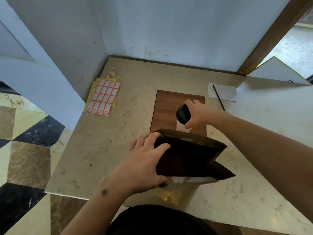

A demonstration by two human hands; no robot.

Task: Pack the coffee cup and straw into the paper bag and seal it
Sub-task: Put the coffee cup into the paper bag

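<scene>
A brown paper bag point(189, 155) stands open near the table's front edge, its mouth facing up. My left hand point(144, 165) grips the bag's left rim, fingers hooked over the edge. My right hand point(198, 114) holds a coffee cup point(183, 115) with a black lid, tilted, just behind the bag's far rim above a wooden board point(166, 109). The cup's white body is mostly hidden by my fingers and the bag. A thin black straw point(218, 97) lies on a white napkin point(223, 92) at the right rear.
Sheets of orange-bordered sticker labels point(103, 97) lie at the left rear, with a small pale object point(111, 72) behind them. White walls enclose the beige marble table point(101, 150) at the back and left. A white board point(277, 70) leans at the far right.
</scene>
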